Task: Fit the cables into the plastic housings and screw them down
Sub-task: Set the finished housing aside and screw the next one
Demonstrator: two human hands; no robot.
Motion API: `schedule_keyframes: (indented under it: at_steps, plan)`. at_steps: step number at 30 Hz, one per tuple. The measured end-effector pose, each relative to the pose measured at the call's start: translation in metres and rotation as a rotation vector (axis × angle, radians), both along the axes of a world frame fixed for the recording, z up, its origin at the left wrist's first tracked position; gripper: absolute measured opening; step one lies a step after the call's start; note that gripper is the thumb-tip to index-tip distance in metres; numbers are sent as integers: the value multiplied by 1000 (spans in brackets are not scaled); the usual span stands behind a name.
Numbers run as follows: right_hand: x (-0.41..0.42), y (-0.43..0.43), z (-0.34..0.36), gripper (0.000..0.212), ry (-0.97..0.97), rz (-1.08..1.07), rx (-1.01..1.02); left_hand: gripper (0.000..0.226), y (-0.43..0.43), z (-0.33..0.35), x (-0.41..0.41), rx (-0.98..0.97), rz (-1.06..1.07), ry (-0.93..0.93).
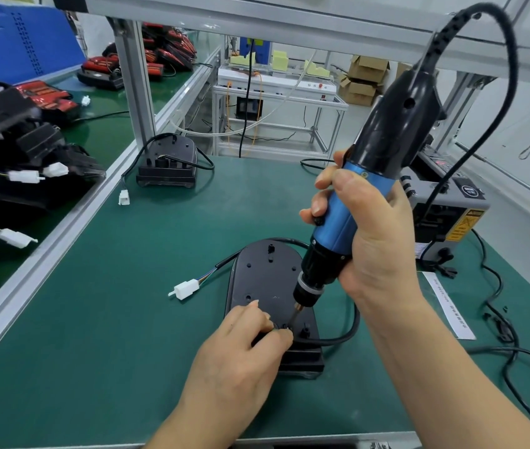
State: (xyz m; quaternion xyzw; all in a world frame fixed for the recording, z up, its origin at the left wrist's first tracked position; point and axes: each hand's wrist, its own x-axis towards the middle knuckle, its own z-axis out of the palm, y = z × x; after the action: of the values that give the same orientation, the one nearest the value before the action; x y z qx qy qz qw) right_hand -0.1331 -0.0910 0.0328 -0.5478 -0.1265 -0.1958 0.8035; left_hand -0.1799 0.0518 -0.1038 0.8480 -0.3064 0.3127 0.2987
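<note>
Here two hands [241, 348] [377, 228], one screwdriver [354, 202], two housings [270, 286] [168, 163].

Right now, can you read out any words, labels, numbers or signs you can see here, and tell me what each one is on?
Nothing here can be read as it stands.
Yellow warning label on the grey machine: text too small and blurred.
White paper strip on the green mat: a printed line, too small to read.
Round badge on top of the machine: blurred.

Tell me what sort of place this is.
Probably a factory assembly line: a corded electric screwdriver held over a black plastic housing, a green bench mat, and more stacked housings alongside.
</note>
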Motion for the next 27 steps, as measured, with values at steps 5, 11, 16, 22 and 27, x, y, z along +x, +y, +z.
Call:
schedule_keyframes:
  at_steps: [5,11,16,22,27]
  plan:
    - [2,-8,-3,22,42,-8,82,26,0,0,0,12,2,9]
    - [1,-11,-4,36,43,2,110,20,0,1,-1,23,4,10]
    - [3,-14,-2,34,70,-35,175,16,-1,2,0,-16,6,-7]
    - [1,-50,1,35,142,-213,323,25,0,0,1,-48,-23,-21]
    - [-10,-103,0,29,247,-456,464,12,0,-2,2,-57,-42,-33]
